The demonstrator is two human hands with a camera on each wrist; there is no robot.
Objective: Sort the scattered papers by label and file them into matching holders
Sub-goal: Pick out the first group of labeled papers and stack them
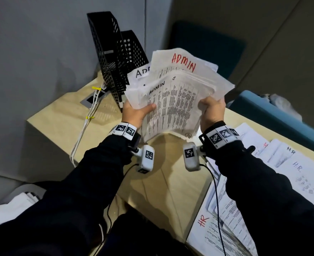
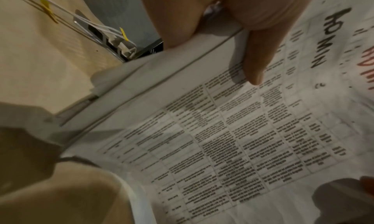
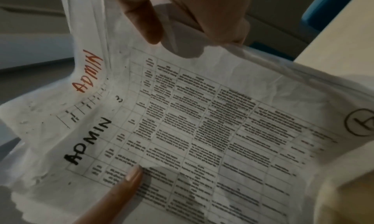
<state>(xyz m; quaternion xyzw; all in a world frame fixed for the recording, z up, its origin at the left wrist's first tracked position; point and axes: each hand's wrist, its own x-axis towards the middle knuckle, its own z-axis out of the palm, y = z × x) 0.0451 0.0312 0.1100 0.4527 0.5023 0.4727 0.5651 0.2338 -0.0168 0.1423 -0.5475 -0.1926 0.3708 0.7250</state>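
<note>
A stack of white printed sheets marked ADMIN [image 1: 178,100] is held up above the beige desk between both hands. My left hand [image 1: 136,111] grips the stack's left edge, thumb on top of the front sheet [image 2: 222,131]. My right hand [image 1: 212,109] grips its right edge, fingers curled round it, and the front sheet [image 3: 202,131] shows ADMIN in black with a red ADMIN sheet behind. Two black perforated holders [image 1: 115,58] stand upright just left of and behind the stack. Sheets marked HR [image 1: 289,163] lie on the desk at the right.
White cables [image 1: 89,115] with yellow tags run from a desk socket beside the holders down over the desk's left edge. A blue chair [image 1: 274,111] stands at the right, beyond the desk. More white paper [image 1: 10,206] lies low at the left. Grey partition walls close the back.
</note>
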